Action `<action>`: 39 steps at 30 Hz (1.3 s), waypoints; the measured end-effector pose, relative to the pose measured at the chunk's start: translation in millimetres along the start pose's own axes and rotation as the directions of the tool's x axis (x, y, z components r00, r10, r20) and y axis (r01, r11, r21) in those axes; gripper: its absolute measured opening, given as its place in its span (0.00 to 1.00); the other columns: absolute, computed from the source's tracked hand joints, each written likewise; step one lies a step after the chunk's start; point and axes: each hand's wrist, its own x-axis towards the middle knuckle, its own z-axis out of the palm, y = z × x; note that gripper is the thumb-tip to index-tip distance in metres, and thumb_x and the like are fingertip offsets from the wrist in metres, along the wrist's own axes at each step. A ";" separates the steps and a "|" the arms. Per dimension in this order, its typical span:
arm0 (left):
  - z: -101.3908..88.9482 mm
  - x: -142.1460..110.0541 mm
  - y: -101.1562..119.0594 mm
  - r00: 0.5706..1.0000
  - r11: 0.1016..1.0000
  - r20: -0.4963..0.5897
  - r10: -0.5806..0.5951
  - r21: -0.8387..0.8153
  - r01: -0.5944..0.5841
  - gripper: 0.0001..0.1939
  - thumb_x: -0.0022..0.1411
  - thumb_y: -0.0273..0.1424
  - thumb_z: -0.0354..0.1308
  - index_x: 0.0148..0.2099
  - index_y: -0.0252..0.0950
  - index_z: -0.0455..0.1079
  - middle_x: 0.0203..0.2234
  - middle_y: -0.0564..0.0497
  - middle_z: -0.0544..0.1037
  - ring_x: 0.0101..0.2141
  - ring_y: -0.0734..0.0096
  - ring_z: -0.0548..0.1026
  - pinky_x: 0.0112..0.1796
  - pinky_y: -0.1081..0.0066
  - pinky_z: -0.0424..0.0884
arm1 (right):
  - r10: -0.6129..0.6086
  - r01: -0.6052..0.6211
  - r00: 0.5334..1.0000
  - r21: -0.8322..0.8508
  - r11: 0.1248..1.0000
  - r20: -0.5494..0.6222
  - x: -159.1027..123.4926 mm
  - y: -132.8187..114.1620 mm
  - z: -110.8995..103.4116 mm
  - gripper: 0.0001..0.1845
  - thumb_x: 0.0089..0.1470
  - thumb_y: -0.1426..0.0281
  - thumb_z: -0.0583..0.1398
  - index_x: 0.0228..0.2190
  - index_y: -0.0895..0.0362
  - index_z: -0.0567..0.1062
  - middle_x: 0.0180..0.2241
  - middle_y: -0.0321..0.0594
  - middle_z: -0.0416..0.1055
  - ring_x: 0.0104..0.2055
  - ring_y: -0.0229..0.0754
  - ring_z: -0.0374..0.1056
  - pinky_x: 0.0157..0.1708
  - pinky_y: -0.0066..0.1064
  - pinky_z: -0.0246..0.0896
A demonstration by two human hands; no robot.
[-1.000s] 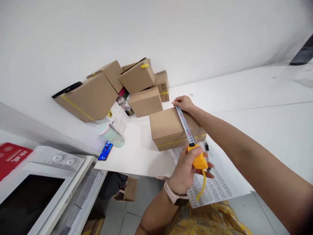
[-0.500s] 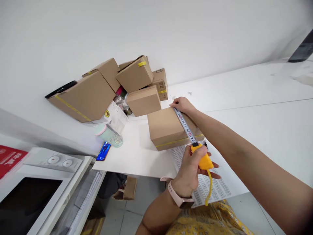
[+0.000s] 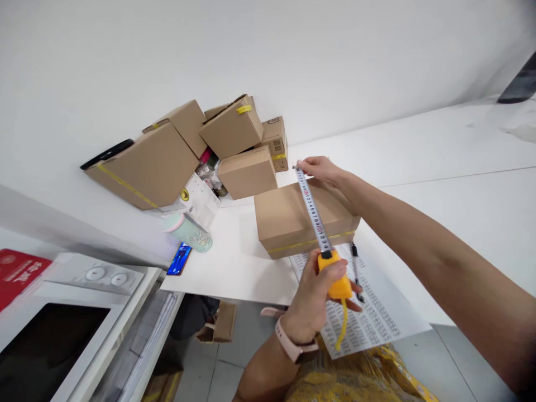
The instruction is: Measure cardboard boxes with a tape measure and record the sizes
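Observation:
My left hand point(image 3: 307, 296), with a pink-strapped watch on its wrist, is closed around a yellow tape measure point(image 3: 338, 282). From the case the silver blade point(image 3: 310, 207) runs out over a closed cardboard box point(image 3: 278, 212) with yellow tape along its side. The tip of the blade is pinched in my right hand point(image 3: 321, 168), just beyond the far edge of the box. Under the left hand lies a printed sheet point(image 3: 372, 315), with a black pen point(image 3: 355, 265) on it. A yellow wrist strap hangs from the case.
Several cardboard boxes point(image 3: 247, 173) are stacked against the wall. A mint-green bottle point(image 3: 190, 231) and a phone point(image 3: 179, 258) sit at the left of the white table point(image 3: 234, 268). A microwave point(image 3: 54, 335) stands at lower left, and a dark object point(image 3: 517, 84) at far right.
My right hand has moved up and away from the box's far edge with the blade tip. My left hand and the case have shifted left, and more of the pen shows.

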 end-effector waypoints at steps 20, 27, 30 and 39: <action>-111.7 -6.1 63.5 0.835 0.865 -0.263 0.483 0.292 -0.408 0.23 0.55 0.43 0.64 0.49 0.40 0.64 0.60 0.43 0.67 0.30 0.69 0.78 0.21 0.74 0.70 | 0.109 -0.087 0.962 0.099 0.991 -0.250 -161.5 16.8 -39.3 0.29 0.49 0.47 0.66 0.48 0.49 0.74 0.47 0.43 0.73 0.39 0.45 0.71 0.35 0.35 0.72; -67.4 -11.4 69.8 0.828 0.845 -0.224 0.514 0.295 -0.446 0.23 0.55 0.41 0.66 0.49 0.40 0.62 0.57 0.43 0.70 0.31 0.68 0.78 0.20 0.74 0.72 | 0.152 -0.151 0.945 0.024 0.988 -0.289 -121.1 20.0 -33.9 0.34 0.48 0.48 0.65 0.52 0.54 0.73 0.48 0.47 0.72 0.35 0.45 0.70 0.32 0.38 0.69; -42.7 -10.3 54.7 0.962 0.955 -0.084 0.261 0.172 -0.244 0.24 0.55 0.43 0.64 0.49 0.37 0.63 0.48 0.42 0.75 0.29 0.66 0.78 0.17 0.75 0.69 | 0.001 -0.056 0.946 -0.161 0.985 -0.325 -91.2 26.0 -34.3 0.32 0.51 0.52 0.63 0.54 0.56 0.72 0.52 0.50 0.70 0.41 0.49 0.70 0.42 0.43 0.68; -28.3 29.7 53.4 0.997 0.983 0.023 -0.074 0.171 0.069 0.25 0.53 0.48 0.64 0.44 0.36 0.66 0.39 0.46 0.75 0.26 0.69 0.77 0.18 0.76 0.66 | -0.174 0.066 0.970 -0.510 0.858 -0.167 -23.7 33.1 -43.1 0.29 0.54 0.65 0.58 0.57 0.55 0.71 0.60 0.51 0.65 0.61 0.63 0.58 0.58 0.57 0.57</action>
